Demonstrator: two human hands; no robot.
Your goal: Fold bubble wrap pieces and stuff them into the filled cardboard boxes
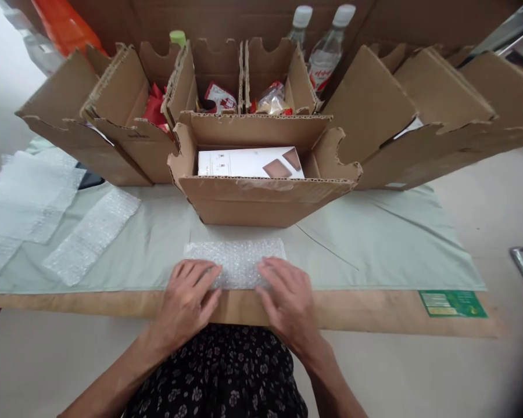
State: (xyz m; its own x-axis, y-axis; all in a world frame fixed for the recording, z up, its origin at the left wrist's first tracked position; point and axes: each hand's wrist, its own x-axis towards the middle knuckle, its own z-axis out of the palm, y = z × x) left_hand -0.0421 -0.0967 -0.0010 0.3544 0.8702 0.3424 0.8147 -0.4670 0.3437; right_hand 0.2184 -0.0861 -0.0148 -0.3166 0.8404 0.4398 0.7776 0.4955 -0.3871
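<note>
A flat piece of bubble wrap (pixel 239 261) lies on the green cloth, near the table's front edge and in front of the middle cardboard box. My left hand (pixel 188 296) rests on its left end, fingers loosely bent and thumb apart. At the right end my right hand (pixel 288 296) touches the wrap with its fingers spread and slightly blurred. Both thumbs point inward near the wrap's lower edge. Whether anything lies beneath the wrap cannot be made out.
A cardboard box (pixel 253 200) holds a white carton (pixel 239 162). Behind it stand several cardboard bins with red packets (pixel 157 107) and snack bags (pixel 272 101). Two bottles (pixel 326 55) rise at the back. More bubble wrap sheets (pixel 30 194) lie left; a green label (pixel 453 303) is at right.
</note>
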